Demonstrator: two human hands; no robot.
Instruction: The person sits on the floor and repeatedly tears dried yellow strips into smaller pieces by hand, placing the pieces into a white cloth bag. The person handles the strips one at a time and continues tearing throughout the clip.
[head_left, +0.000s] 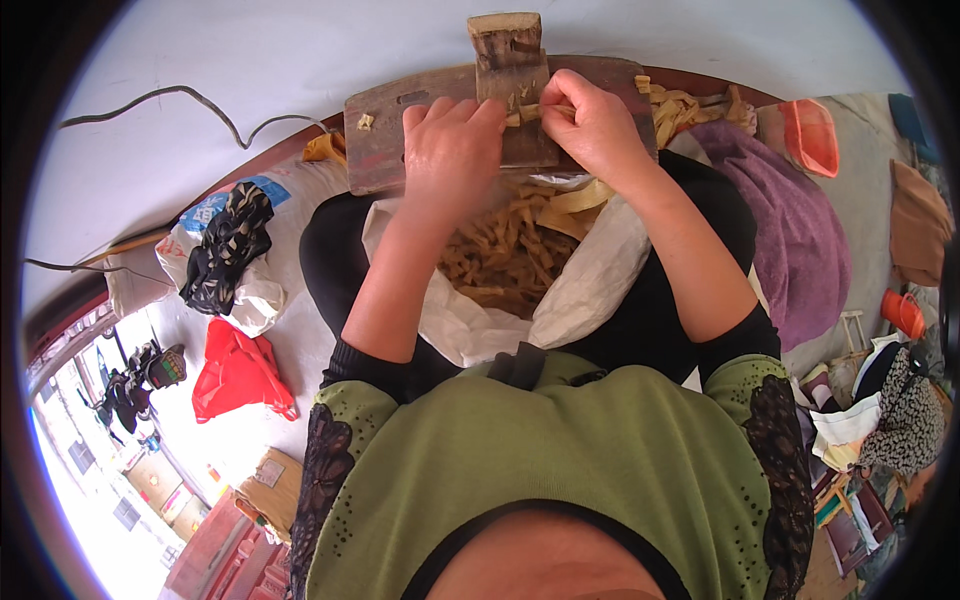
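Observation:
A worn wooden board (442, 84) lies across my knees, with an upright wooden block (506, 45) near its middle. My right hand (592, 124) pinches a tan, fibrous strip (529, 113) against the board. Beside the strip's left end is my left hand (454, 146), knuckles up and fingers curled over the board. Whatever its fingertips hold is hidden from above, and its wrist is blurred. Between my legs, an open white sack (592, 281) contains many short brownish-yellow pieces (510, 251). A small pale scrap (365, 121) rests on the board's left part.
More tan strips (675, 112) are heaped right of the board, by a purple cloth (780, 217) and an orange container (810, 139). Leftward are a black patterned cloth (229, 247), a red plastic bag (241, 371) and a cable (217, 112) along the white surface.

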